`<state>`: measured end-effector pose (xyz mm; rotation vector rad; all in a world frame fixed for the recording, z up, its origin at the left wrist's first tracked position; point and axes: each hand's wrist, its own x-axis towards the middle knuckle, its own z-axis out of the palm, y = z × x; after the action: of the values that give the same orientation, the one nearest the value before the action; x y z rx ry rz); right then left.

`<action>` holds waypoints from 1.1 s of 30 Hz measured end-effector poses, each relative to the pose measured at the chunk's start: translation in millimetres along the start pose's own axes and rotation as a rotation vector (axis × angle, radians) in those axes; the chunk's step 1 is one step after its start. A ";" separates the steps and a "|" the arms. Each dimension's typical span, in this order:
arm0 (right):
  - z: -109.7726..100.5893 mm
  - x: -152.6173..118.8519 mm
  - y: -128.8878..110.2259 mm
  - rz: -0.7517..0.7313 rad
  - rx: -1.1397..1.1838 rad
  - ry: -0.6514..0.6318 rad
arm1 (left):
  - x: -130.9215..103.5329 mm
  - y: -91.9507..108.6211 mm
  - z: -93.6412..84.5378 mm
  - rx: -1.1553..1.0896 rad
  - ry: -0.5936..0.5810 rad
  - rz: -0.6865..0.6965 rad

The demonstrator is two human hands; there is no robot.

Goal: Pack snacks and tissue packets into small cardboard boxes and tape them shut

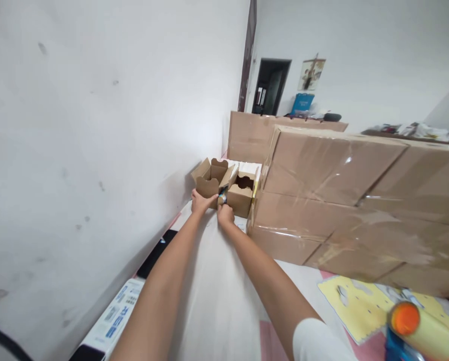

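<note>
My left hand (201, 203) grips the lower front of an open brown cardboard box (207, 187), its thumb stretched across toward the right. This box stands by the wall with its flaps up, and its inside looks bare where it shows. My right hand (226, 214) is closed at a small round-ended item (221, 199) in the gap between this box and a second one. The item has a pale end and some blue; its kind is too small to tell. The second open cardboard box (240, 200) stands just right of it, a notched flap raised.
A white wall (96, 125) runs along the left. Large taped cartons (322, 200) are stacked on the right. A white printed box (115, 316) lies lower left. A yellow sheet (354, 306) and an orange-ended cylinder (423, 328) are lower right. A doorway (271, 85) is behind.
</note>
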<state>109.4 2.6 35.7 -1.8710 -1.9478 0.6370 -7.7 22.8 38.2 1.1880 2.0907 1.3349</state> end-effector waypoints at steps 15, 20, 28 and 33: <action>-0.4 17.3 -8.1 0.054 0.002 0.134 | -5.0 34.9 11.4 0.195 0.036 -0.144; -4.7 8.2 -7.8 -0.095 -0.061 0.174 | -9.8 37.8 -1.5 0.224 0.034 -0.064; -12.5 -85.1 -39.7 -0.500 -0.046 0.090 | -59.5 26.1 -126.0 0.320 0.009 0.023; -27.9 -176.7 -51.9 -0.766 -0.102 0.083 | -126.3 10.8 -189.3 0.270 0.063 0.120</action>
<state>91.2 -172.6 96.1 -1.0192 -2.4268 0.2170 -62.7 -181.6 122.5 1.4172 2.3346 1.1805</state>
